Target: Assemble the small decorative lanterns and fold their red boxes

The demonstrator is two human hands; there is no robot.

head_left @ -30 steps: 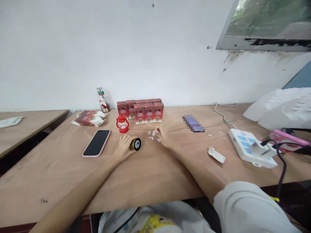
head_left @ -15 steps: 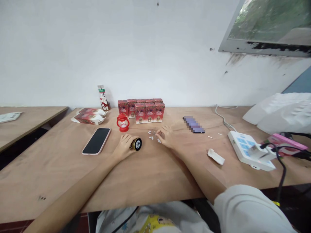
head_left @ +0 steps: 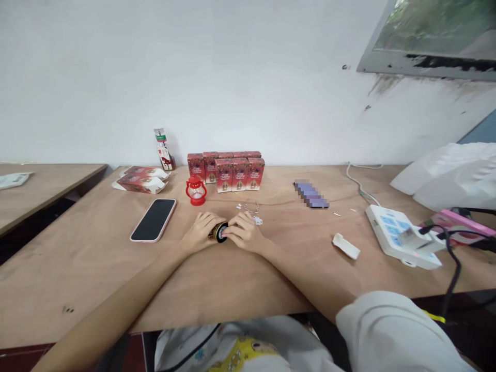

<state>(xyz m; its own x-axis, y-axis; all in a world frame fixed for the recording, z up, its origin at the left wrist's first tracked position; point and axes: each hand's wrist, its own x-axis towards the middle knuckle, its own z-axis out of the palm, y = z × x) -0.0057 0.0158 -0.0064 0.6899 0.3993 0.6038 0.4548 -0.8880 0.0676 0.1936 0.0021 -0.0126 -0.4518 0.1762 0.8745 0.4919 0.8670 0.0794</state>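
Note:
My left hand [head_left: 200, 233] is wrapped round a small black-and-gold object [head_left: 221, 232], which lies on its side with its round black end turned to the right. A pale disc shows in the middle of that end. The fingertips of my right hand [head_left: 245, 233] are pinched together and touch this end; whatever they hold is too small to make out. Small white pieces [head_left: 257, 220] and tiny thin metal bits [head_left: 253, 208] lie scattered just beyond my right hand. A red toy lantern [head_left: 196, 192] with a clear middle stands upright behind my left hand.
Several red boxes [head_left: 225, 176] stand in rows near the wall. To the left lie flattened red cartons [head_left: 140, 180], a bottle [head_left: 165, 151] and a phone [head_left: 154, 221]. On the right are a blurred-out phone [head_left: 311, 195], a white curved piece [head_left: 346, 246] and a power strip [head_left: 395, 232] with cables.
My right hand has moved left and nearer from the white pieces to the round end of the black-and-gold object. My left hand keeps its hold. The view has tilted slightly.

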